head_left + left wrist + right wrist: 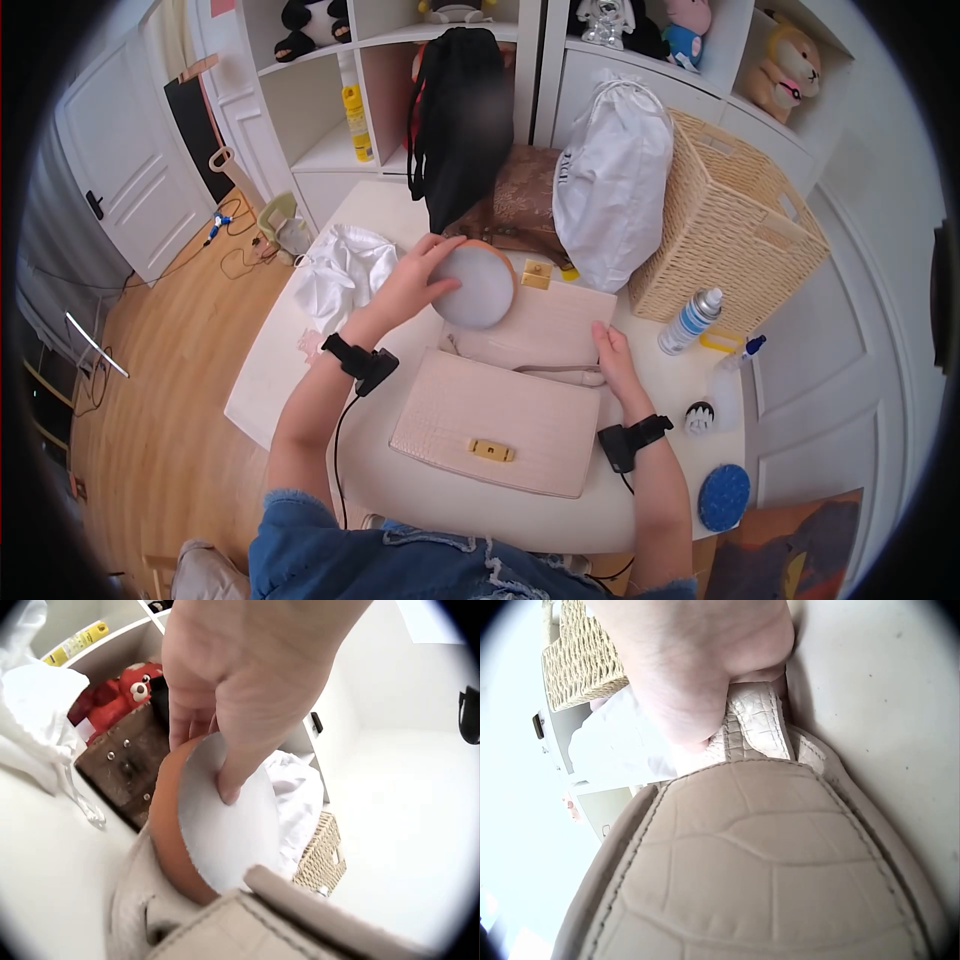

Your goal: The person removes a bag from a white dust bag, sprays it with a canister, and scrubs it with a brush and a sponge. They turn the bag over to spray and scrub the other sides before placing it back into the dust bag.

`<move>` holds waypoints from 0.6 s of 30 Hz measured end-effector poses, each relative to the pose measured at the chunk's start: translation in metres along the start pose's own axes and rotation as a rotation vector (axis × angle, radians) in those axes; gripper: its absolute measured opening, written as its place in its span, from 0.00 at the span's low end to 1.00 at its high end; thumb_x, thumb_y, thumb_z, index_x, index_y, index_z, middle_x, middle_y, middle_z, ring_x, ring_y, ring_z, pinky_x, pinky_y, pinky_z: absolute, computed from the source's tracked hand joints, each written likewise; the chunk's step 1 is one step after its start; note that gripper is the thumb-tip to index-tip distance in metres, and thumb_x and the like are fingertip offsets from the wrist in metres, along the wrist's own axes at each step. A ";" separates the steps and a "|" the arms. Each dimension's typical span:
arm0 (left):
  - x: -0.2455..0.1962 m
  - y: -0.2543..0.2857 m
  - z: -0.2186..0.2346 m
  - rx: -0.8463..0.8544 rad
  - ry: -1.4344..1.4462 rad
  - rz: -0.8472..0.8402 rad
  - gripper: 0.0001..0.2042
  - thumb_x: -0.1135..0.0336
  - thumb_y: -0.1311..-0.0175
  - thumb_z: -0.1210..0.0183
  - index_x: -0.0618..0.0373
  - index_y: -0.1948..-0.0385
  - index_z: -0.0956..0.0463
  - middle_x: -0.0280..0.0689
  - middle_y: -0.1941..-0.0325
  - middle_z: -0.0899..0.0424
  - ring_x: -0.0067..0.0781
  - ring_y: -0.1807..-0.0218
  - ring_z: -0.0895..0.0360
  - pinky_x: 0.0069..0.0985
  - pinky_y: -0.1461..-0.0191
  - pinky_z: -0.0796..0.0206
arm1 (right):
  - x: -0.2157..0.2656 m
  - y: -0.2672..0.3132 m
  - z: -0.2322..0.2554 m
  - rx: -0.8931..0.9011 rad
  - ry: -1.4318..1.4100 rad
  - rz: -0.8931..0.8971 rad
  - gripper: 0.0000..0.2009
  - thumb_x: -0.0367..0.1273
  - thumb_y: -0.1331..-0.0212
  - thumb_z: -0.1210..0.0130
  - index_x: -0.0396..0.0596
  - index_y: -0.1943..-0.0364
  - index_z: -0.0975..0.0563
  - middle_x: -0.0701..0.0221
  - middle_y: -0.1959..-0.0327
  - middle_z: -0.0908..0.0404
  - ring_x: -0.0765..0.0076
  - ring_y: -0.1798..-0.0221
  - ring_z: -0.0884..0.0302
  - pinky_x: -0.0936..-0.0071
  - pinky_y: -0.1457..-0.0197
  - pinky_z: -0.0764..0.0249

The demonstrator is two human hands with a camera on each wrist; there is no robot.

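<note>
White-painted shelving (395, 40), open compartments holding plush toys and, in one, a yellow bottle (357, 122). White table (300, 375), bearing the rest. Wicker basket (730, 225), tall, with cut-out handles, at the far right; interior hidden. Pale pink handbag (500, 415), crocodile-embossed, near the table's middle, its flap (575, 320) laid back away from the person; contents not visible. Right hand (620, 360) at the flap's right side, fingers curled, gripping the embossed material. White drawstring bag (615, 185), full-looking, neck gathered, standing beside the basket. Black bag (462, 130), upright, left of it. Brown patterned bag (525, 200), between and behind those two. Round pad (474, 285), pale face, orange edge, tilted over the flap's left part; left hand (405, 290) pinches it, thumb on the face, fingers at the edge. Blue round sponge (724, 497), table's right edge. Spray can (690, 321), blue and white, near the basket. Gold clasp plate (536, 274), on the flap's far edge.
</note>
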State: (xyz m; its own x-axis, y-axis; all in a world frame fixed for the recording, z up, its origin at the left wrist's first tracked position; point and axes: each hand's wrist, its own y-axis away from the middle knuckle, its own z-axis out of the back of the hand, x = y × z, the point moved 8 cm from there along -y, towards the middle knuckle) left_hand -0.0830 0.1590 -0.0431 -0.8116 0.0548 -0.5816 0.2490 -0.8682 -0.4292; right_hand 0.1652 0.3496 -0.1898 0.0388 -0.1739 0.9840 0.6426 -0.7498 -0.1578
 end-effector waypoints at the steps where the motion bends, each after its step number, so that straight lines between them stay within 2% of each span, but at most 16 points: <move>1: -0.005 0.002 -0.009 0.060 -0.005 -0.029 0.29 0.74 0.46 0.37 0.53 0.38 0.34 0.42 0.45 0.30 0.44 0.46 0.29 0.32 0.43 0.34 | 0.003 0.000 -0.001 -0.017 -0.033 0.010 0.21 0.45 0.30 0.53 0.37 0.66 0.24 0.78 0.71 0.24 0.85 0.66 0.34 0.81 0.62 0.33; 6: -0.034 -0.001 -0.027 0.199 -0.013 -0.168 0.28 0.75 0.47 0.38 0.54 0.41 0.33 0.42 0.49 0.30 0.45 0.49 0.27 0.33 0.47 0.31 | 0.000 0.001 0.002 0.003 0.039 -0.041 0.21 0.45 0.31 0.52 0.37 0.68 0.24 0.78 0.71 0.24 0.85 0.67 0.34 0.80 0.63 0.33; 8: -0.042 -0.012 -0.024 0.226 -0.153 -0.241 0.28 0.75 0.45 0.39 0.53 0.39 0.35 0.43 0.45 0.31 0.45 0.46 0.28 0.33 0.44 0.32 | -0.003 0.001 0.004 0.008 0.046 -0.041 0.21 0.45 0.31 0.52 0.37 0.68 0.24 0.78 0.71 0.24 0.84 0.67 0.34 0.80 0.63 0.33; 12: -0.043 -0.027 -0.013 0.112 -0.132 -0.153 0.28 0.75 0.45 0.39 0.53 0.40 0.34 0.43 0.46 0.31 0.44 0.47 0.28 0.32 0.46 0.31 | -0.010 -0.002 0.003 0.006 -0.002 -0.027 0.22 0.45 0.30 0.53 0.36 0.65 0.24 0.76 0.68 0.22 0.84 0.64 0.32 0.80 0.59 0.32; 14: -0.050 -0.021 -0.034 0.243 -0.176 -0.264 0.28 0.76 0.46 0.39 0.53 0.40 0.33 0.42 0.48 0.29 0.45 0.48 0.27 0.33 0.45 0.31 | -0.006 -0.001 0.001 0.000 -0.034 -0.044 0.22 0.45 0.30 0.54 0.36 0.63 0.24 0.75 0.66 0.22 0.83 0.63 0.31 0.80 0.57 0.32; 18: -0.061 -0.016 -0.058 0.324 -0.258 -0.278 0.28 0.77 0.47 0.39 0.51 0.41 0.33 0.41 0.50 0.28 0.46 0.49 0.26 0.34 0.45 0.31 | 0.006 0.003 0.000 0.006 -0.006 -0.014 0.23 0.46 0.29 0.57 0.35 0.61 0.24 0.74 0.63 0.21 0.82 0.60 0.30 0.80 0.54 0.32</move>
State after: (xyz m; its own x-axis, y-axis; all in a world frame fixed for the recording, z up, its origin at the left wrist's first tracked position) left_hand -0.0069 0.1984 -0.0404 -0.9384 0.2177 -0.2683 -0.1391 -0.9489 -0.2833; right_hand 0.1677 0.3463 -0.1847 0.0342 -0.1595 0.9866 0.6479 -0.7481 -0.1434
